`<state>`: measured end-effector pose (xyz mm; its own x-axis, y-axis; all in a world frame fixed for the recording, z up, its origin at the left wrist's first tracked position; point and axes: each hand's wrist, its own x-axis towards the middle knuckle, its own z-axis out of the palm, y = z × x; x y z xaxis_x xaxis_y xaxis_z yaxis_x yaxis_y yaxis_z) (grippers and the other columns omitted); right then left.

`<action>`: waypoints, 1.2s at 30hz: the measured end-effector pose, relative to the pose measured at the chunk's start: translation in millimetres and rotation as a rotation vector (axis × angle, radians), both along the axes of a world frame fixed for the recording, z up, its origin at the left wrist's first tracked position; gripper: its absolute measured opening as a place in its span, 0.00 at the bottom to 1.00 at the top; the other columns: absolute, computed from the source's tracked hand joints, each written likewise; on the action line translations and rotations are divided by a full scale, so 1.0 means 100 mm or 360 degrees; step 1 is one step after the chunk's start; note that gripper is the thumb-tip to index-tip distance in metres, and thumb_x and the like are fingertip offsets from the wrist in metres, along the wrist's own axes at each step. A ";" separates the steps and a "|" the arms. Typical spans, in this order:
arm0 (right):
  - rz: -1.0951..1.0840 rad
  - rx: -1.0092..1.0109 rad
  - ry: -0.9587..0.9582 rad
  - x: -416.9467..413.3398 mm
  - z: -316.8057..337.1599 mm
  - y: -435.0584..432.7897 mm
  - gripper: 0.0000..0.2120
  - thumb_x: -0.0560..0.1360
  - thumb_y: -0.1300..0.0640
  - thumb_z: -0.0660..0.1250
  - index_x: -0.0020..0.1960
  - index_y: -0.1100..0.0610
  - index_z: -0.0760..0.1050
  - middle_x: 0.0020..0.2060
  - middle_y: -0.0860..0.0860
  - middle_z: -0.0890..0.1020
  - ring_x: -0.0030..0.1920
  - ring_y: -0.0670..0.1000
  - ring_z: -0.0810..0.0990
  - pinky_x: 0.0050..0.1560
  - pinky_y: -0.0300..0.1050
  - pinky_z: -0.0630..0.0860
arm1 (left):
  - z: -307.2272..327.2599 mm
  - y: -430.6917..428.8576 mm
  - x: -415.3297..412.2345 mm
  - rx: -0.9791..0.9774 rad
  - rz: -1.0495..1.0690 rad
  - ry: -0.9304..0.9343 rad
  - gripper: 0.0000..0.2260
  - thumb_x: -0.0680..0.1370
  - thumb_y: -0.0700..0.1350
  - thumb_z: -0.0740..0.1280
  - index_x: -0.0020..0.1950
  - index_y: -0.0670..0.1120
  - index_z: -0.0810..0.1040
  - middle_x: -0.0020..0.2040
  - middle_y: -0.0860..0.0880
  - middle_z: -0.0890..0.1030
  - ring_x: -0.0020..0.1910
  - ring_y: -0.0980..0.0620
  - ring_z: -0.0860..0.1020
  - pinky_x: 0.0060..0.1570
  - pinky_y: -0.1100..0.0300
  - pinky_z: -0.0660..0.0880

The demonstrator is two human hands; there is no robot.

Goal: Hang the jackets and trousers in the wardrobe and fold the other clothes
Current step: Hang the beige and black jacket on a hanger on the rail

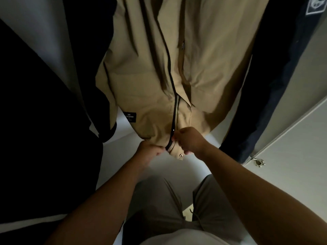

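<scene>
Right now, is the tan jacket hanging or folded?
Hanging: the tan jacket falls full length; left hand and right hand pinch its hem. Hanger out of view.

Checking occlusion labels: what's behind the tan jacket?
Only pale wardrobe surface shows, below the hem. The tan jacket itself covers whatever is directly behind it, so nothing there can be told.

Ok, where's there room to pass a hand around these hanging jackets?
Below the hem of the tan jacket, a bare pale surface shows between the black garment and the navy garment. Higher up, the three hang crowded side by side.
</scene>
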<state>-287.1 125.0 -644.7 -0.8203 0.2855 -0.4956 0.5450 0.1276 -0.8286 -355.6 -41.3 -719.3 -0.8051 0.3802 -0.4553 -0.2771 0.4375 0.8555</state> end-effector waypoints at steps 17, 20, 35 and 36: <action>-0.0105 -0.0306 0.0049 -0.17 0.16 -0.12 0.21 0.79 0.66 0.61 0.28 0.57 0.70 0.22 0.50 0.64 0.21 0.48 0.59 0.27 0.41 0.57 | -0.41 -0.02 0.00 -0.0246 0.0186 0.0369 0.18 0.73 0.56 0.77 0.47 0.41 0.84 0.43 0.48 0.84 0.46 0.48 0.83 0.39 0.62 0.74; -0.0005 0.0010 0.0230 -0.21 0.31 -0.17 0.19 0.80 0.63 0.62 0.32 0.50 0.73 0.28 0.50 0.69 0.26 0.49 0.66 0.29 0.43 0.65 | -0.30 -0.03 -0.05 -0.0397 0.0182 0.0437 0.21 0.75 0.59 0.74 0.47 0.39 0.84 0.43 0.46 0.84 0.47 0.45 0.83 0.43 0.59 0.75; -0.0254 -0.0351 0.0040 -0.05 0.25 -0.36 0.10 0.77 0.63 0.59 0.41 0.62 0.77 0.38 0.59 0.75 0.30 0.51 0.67 0.33 0.46 0.63 | 0.42 0.12 -0.15 -0.0204 -0.0391 0.1077 0.05 0.77 0.46 0.72 0.50 0.49 0.79 0.46 0.51 0.83 0.50 0.50 0.81 0.51 0.52 0.79; -0.0267 -0.0349 0.0026 -0.05 0.25 -0.37 0.11 0.77 0.62 0.59 0.45 0.64 0.79 0.38 0.60 0.75 0.29 0.51 0.67 0.32 0.45 0.63 | 0.38 0.14 -0.16 -0.0212 -0.0349 0.1124 0.04 0.77 0.45 0.72 0.45 0.50 0.78 0.41 0.53 0.81 0.46 0.50 0.81 0.47 0.54 0.78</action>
